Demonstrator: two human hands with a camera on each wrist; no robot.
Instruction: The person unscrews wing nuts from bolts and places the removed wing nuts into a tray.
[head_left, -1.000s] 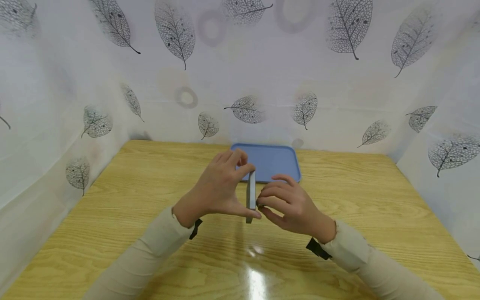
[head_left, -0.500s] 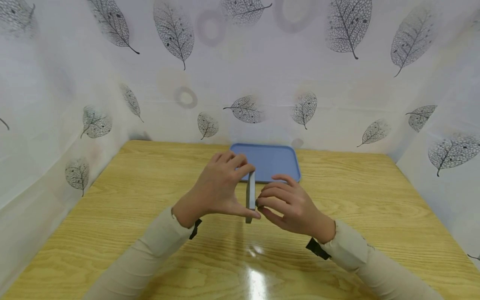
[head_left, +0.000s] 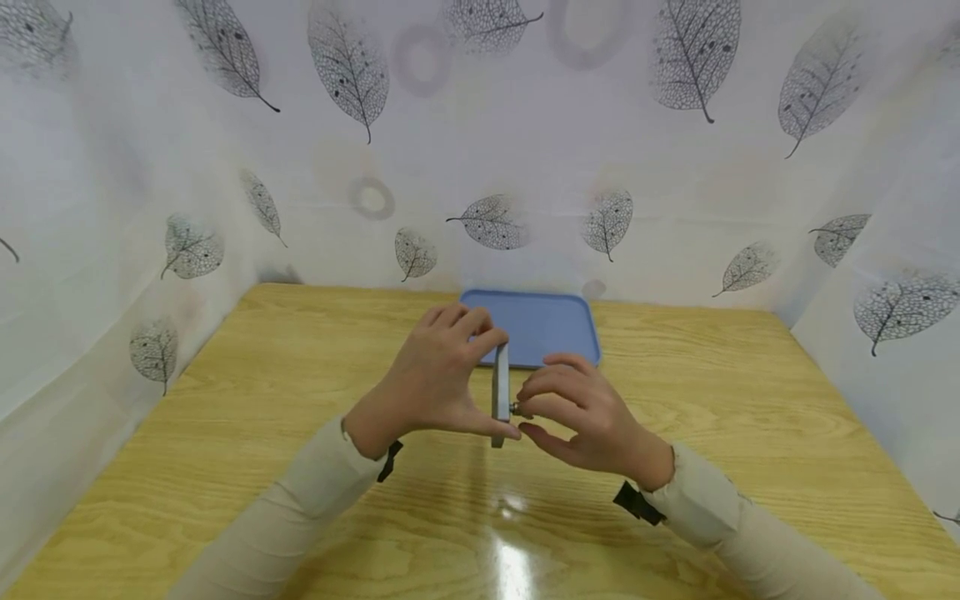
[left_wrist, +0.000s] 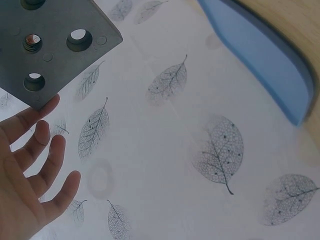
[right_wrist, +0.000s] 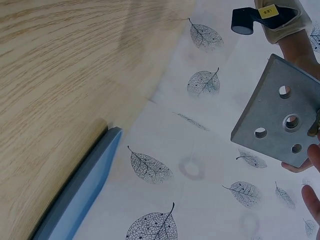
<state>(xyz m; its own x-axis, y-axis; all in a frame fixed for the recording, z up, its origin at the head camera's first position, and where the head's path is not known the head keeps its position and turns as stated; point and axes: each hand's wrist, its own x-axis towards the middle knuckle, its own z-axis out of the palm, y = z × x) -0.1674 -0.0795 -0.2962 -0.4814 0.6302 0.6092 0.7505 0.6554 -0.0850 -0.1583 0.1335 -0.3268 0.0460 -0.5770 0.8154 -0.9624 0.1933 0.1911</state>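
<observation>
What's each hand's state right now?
Left hand: holding the perforated metal plate.
Right hand: fingers curled at the small metal fitting; can't tell if it's gripping.

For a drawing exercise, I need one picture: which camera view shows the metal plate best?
The right wrist view: it fits most of the metal plate, several holes included, losing some at the right edge. The left wrist view also shows holes but crops it more; the head view has it nearly edge-on.

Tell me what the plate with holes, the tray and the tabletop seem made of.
Plate: probably metal, matt grey, with threads visible inside one hole.
Tray: likely plastic, smooth and evenly blue, with a raised rim.
Tabletop: wood or wood-look laminate, glossy; grain shows, and it reflects bright light.
</observation>
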